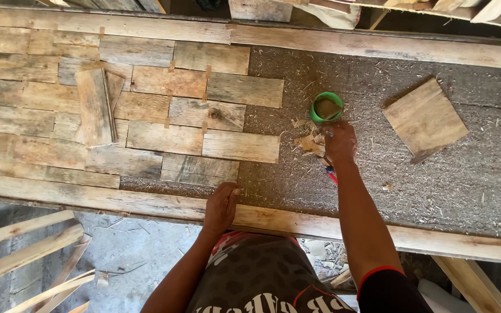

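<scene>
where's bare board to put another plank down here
Free: the bare board between the laid planks, green cup and loose square panel, and beyond that panel. Crowded: around the cup, where scraps and the right hand sit.

We see rough, weathered wooden tiles (146,110), a coarse, matt chipboard worktop (413,179), a glossy green plastic cup (326,107), and a bare wooden square (425,119).
</scene>
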